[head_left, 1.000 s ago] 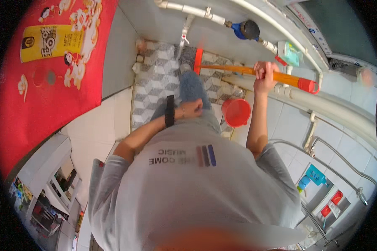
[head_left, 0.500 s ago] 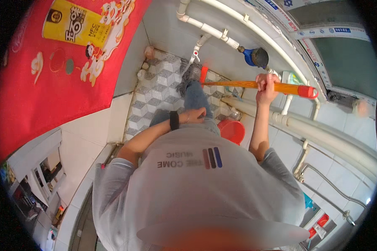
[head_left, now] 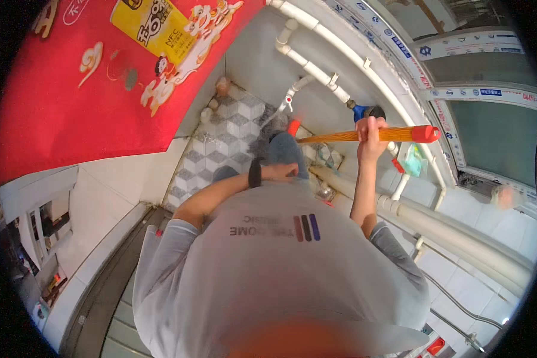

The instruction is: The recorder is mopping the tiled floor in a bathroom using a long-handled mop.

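My right hand is closed around the upper part of a long orange wood-grain handle with a red end cap. The handle slants down to the floor on the left, where an orange-red piece shows beside my knee. What kind of head it carries is hidden. My left hand, with a black band on the wrist, lies on my thigh and holds nothing. My jeans-clad knee is bent forward over the wet patterned floor.
A white tap with a red knob sticks out of the wall pipe. The blue meter sits just behind my right hand. Thick white pipes run along the right wall below a window. A red printed cloth hangs at left.
The view has shifted, and my knee now shows larger and further forward. My right hand appears slightly lower, still on the handle. A red bucket seen earlier beside my leg is out of sight.
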The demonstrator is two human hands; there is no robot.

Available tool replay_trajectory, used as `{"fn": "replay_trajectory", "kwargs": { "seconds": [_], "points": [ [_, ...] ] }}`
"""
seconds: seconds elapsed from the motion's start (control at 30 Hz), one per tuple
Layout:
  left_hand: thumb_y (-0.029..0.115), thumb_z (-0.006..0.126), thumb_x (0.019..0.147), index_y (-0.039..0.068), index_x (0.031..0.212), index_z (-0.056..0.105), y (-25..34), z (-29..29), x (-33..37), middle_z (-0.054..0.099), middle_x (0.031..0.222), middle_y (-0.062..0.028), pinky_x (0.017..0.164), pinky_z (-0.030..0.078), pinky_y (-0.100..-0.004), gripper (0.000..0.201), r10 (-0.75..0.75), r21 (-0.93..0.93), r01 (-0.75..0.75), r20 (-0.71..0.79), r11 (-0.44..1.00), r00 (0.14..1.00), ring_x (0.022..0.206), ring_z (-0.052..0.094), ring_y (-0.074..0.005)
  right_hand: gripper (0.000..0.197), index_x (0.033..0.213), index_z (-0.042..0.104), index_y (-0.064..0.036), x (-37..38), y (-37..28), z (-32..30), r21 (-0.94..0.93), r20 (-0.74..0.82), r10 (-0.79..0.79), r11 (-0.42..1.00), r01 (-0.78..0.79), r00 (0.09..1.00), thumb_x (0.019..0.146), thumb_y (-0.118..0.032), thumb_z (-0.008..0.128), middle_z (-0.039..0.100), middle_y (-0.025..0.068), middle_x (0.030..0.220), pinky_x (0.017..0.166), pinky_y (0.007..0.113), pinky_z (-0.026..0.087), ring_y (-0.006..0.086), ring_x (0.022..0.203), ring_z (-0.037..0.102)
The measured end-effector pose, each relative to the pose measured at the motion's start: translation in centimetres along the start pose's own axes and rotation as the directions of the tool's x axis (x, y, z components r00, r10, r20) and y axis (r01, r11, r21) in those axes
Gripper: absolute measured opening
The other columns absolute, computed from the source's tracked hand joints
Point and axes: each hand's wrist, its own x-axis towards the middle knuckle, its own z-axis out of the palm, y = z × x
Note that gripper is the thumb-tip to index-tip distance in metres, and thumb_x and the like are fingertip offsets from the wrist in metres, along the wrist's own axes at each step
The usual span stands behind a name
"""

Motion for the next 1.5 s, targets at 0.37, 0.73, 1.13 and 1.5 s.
{"fn": "replay_trajectory", "kwargs": {
  "seconds": [0.37,0.73,1.13,1.5],
  "points": [
    [0.026,0.051,0.083,0.005,0.111,0.039,2.1,2.3,-2.8,0.051,0.103,-0.0153,0.078,0.042,-0.0343,0.037,-0.165,-0.262,0.150,-0.036,0.953,0.986,0.091,0.052,-0.0253,0.025,0.063,0.042,-0.0071,-1.8,0.0,2.7,-0.057,0.241,0.109,0.994,-0.098,0.964,0.080,-0.008,0.060,0.048,0.0004,0.058,0.044,0.021,0.034,0.0070,0.049,0.042],
    [0.028,0.050,0.084,0.005,0.103,0.039,-0.4,3.6,-4.9,0.052,0.093,-0.0144,0.075,0.042,-0.0368,0.032,-0.114,0.057,0.108,0.100,0.992,0.988,0.085,0.053,-0.0266,0.015,0.075,0.053,-0.0041,-7.5,1.9,-2.3,-0.407,0.160,0.225,0.902,-0.143,0.961,0.083,-0.017,0.057,0.055,0.0011,0.075,0.064,0.023,0.039,0.0086,0.071,0.049],
    [0.021,0.050,0.084,0.008,0.105,0.047,4.4,9.6,-14.7,0.054,0.092,-0.0109,0.073,0.043,-0.0332,0.025,-0.290,-0.300,0.269,-0.025,0.915,0.957,0.085,0.055,-0.0217,0.033,0.059,0.049,-0.0051,-9.2,5.0,-2.6,-0.423,0.272,0.382,0.872,-0.247,0.883,0.081,-0.027,0.059,0.049,-0.0015,0.058,0.056,0.022,0.036,0.0080,0.057,0.044],
    [0.018,0.050,0.081,0.004,0.084,0.057,-3.2,3.3,-30.4,0.058,0.073,-0.0088,0.065,0.046,-0.0300,0.016,-0.776,-0.100,0.786,-0.274,0.610,0.568,0.070,0.055,-0.0194,0.027,0.056,0.050,-0.0015,-5.6,-3.8,-13.7,-0.259,0.137,0.280,0.936,-0.238,0.950,0.079,-0.015,0.053,0.043,0.0047,0.050,0.061,0.029,0.044,0.0140,0.052,0.046]
  ]
}}
